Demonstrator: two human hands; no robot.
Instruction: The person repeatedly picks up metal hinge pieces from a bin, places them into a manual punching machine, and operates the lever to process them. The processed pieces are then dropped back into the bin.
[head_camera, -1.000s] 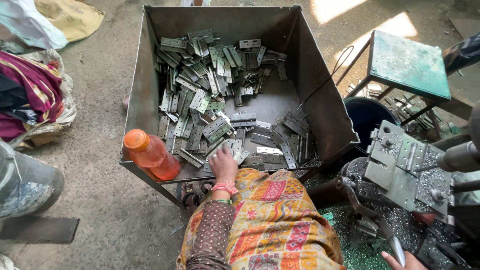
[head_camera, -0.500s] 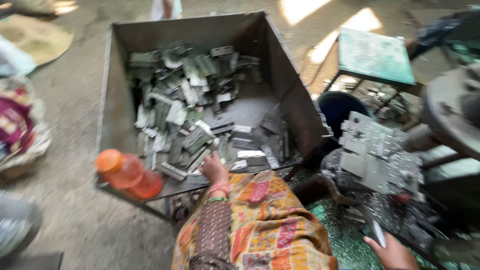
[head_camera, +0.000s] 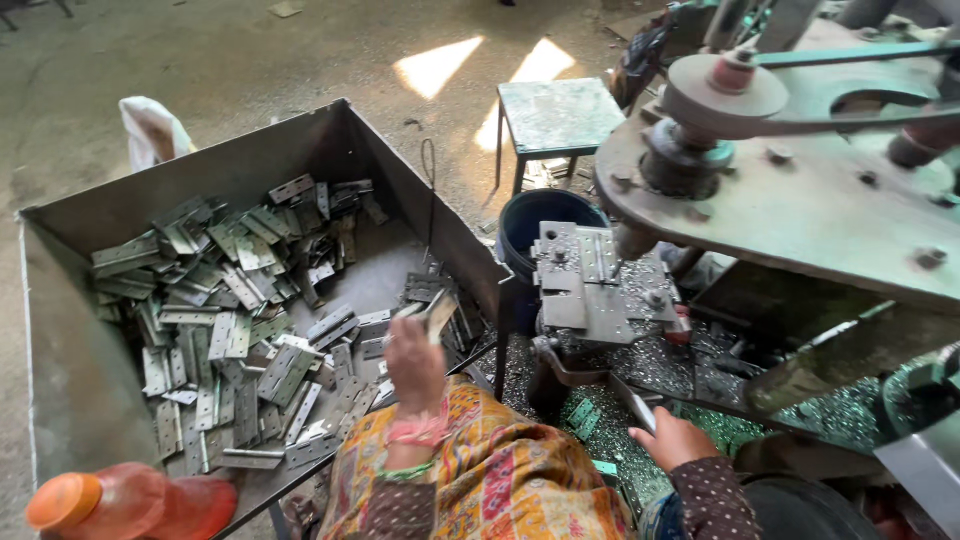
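Pinching a flat metal hinge plate (head_camera: 438, 312) between fingers and thumb, the left hand (head_camera: 413, 362) is held just above the metal bin (head_camera: 60, 400) of loose plates. The right hand (head_camera: 672, 440) is closed on a lever handle (head_camera: 630, 400) under the press fixture (head_camera: 585, 285) (littered with shavings). A loosely held plate could slip; fingers could be caught at the die.

The left hand (head_camera: 415, 360) has lifted off the heap in the metal bin (head_camera: 70, 400) — now raised, gripping a hinge plate (head_camera: 440, 312) toward two o'clock.
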